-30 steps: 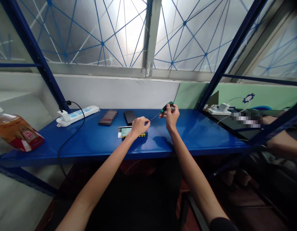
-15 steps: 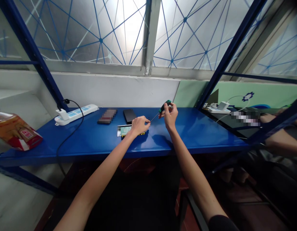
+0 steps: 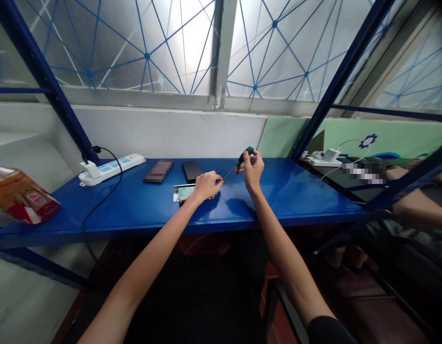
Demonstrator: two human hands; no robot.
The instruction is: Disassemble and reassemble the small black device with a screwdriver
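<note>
Right hand (image 3: 253,172): fingers closed around the green-and-black handle of a screwdriver (image 3: 241,158), raised between the hands, its thin shaft slanting down leftward. Left hand (image 3: 205,185): thumb and forefinger pinched at the screwdriver's tip. A push or twist from the right hand could slide the tip out of this narrow pinch and into a fingertip; any small part held there could drop onto the blue table (image 3: 142,210). The circuit board (image 3: 184,193) lies on the table beneath the left hand, where a lowered wrist could press or shift it. Obscured: whether the pinch also contains a small part cannot be told; the hand covers much of the board. Farther out, the surface of a dark slab (image 3: 158,171) is pixelated; the orange-labelled container (image 3: 23,193) and another person's arm (image 3: 419,205) are cut off by the frame edges.
</note>
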